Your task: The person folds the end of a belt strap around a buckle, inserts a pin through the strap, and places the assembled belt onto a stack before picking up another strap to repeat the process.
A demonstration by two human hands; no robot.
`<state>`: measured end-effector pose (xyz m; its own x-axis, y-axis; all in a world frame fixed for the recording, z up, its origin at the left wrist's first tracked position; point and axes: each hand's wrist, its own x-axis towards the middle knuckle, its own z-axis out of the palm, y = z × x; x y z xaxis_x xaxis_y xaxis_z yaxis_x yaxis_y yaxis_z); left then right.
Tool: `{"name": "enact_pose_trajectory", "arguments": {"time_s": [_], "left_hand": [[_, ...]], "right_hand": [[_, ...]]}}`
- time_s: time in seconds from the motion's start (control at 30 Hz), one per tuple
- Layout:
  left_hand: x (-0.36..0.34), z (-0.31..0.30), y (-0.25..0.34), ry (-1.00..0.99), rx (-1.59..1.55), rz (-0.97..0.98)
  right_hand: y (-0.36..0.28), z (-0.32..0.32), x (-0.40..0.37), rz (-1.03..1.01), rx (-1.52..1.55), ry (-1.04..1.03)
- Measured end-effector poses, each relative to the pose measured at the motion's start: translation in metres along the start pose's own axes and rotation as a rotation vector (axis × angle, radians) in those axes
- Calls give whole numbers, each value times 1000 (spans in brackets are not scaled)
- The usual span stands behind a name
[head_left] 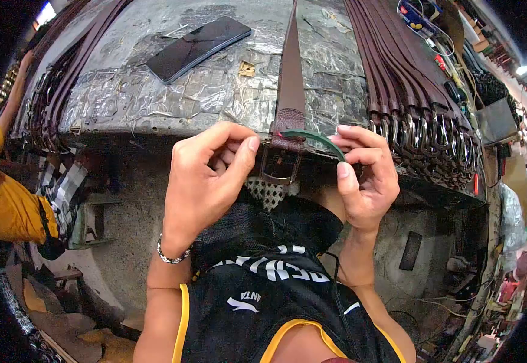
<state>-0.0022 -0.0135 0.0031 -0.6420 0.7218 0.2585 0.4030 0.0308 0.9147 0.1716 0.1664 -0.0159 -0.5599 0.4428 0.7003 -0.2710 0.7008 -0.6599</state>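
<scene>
A dark brown belt (pixel 291 85) lies over the table edge, its metal buckle (pixel 280 166) hanging just past the edge. My right hand (pixel 369 172) pinches one end of a thin, curved green strip (pixel 321 139) between thumb and fingers. The strip's other end, with a bit of red, lies across the belt near its loop. To the left of the buckle is my left hand (pixel 212 175), thumb and index finger brought together; anything between those fingertips is too small to make out.
A phone (pixel 200 48) lies on the taped table (pixel 154 109). Buckled belts hang in a bundle (pixel 421 133) at the right and another (pixel 52 115) at the left. A person in yellow (pixel 15 206) is at the far left, near a stool (pixel 88 227).
</scene>
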Motion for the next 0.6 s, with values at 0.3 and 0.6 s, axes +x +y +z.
{"name": "enact_pose_trajectory", "arguments": {"time_s": [0.3,0.6], "left_hand": [[0,-2,1,-9,-9,10],[0,-2,0,-16,-7,36]], "right_hand": [[-2,-1,0,16,-25,-20],[-5,0,3,11,-45,-27]]}}
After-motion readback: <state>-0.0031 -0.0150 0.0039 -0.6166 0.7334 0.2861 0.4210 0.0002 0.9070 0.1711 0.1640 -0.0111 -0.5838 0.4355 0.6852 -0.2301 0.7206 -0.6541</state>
